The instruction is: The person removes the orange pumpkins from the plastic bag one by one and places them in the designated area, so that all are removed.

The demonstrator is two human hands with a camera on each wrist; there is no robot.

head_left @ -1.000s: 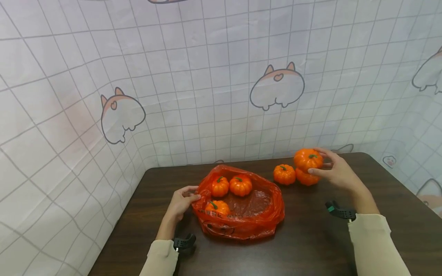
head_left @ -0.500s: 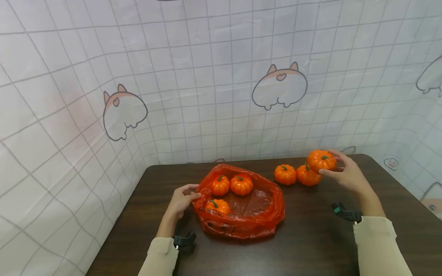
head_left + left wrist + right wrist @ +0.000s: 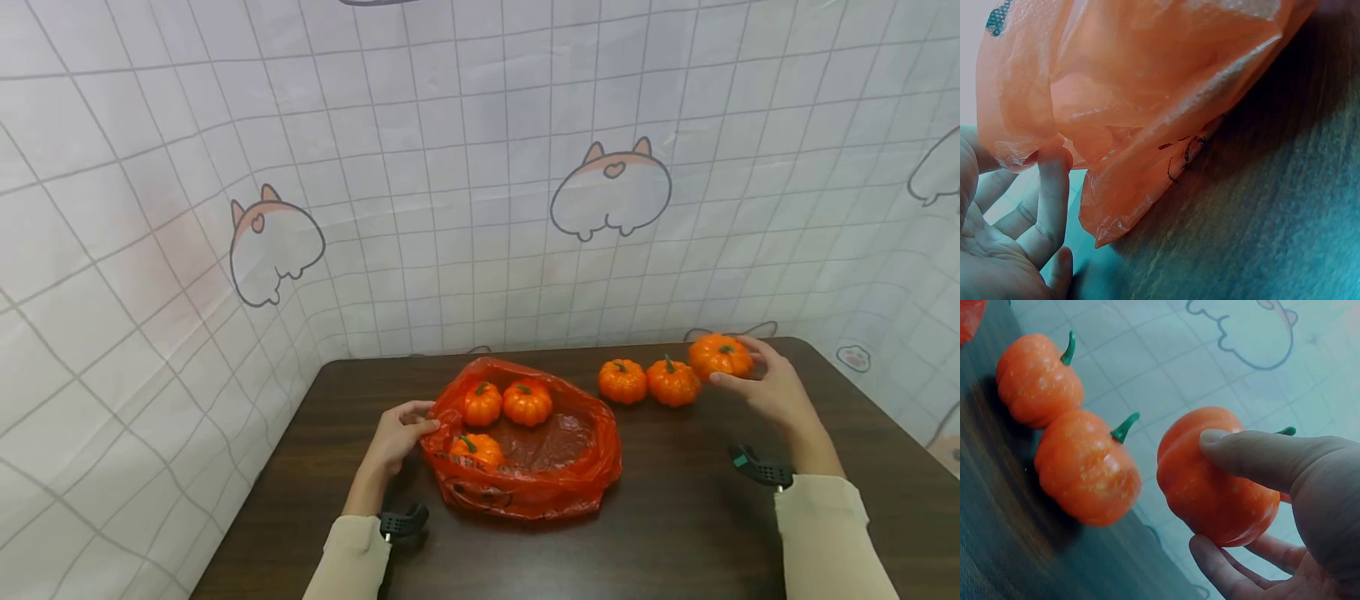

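With thumb and fingers around its sides, my right hand (image 3: 776, 385) holds a small orange toy pumpkin (image 3: 720, 357) near the table's back right. The right wrist view shows the held pumpkin (image 3: 1213, 478) with its green stem partly behind the thumb. Just left of it, two more pumpkins stand side by side, one nearer (image 3: 672, 382) and one farther left (image 3: 622, 382). My left hand (image 3: 393, 437) pinches the left rim of a red plastic bag (image 3: 525, 500), which lies with its mouth spread wide. Inside sit three pumpkins, one (image 3: 527, 402) at the back. The left wrist view shows fingertips on the bag's film (image 3: 1166, 94).
The dark wooden table (image 3: 637, 550) ends at a white grid-patterned cloth (image 3: 465, 208) with cartoon dog prints, which hangs behind it and along the left side. A black wrist mount (image 3: 761, 467) sits on the right forearm, another (image 3: 405, 522) on the left.
My right hand has carried its pumpkin to the right, from over the right-hand standing pumpkin to beside it, and slightly lower. My left hand keeps its place on the bag's rim.
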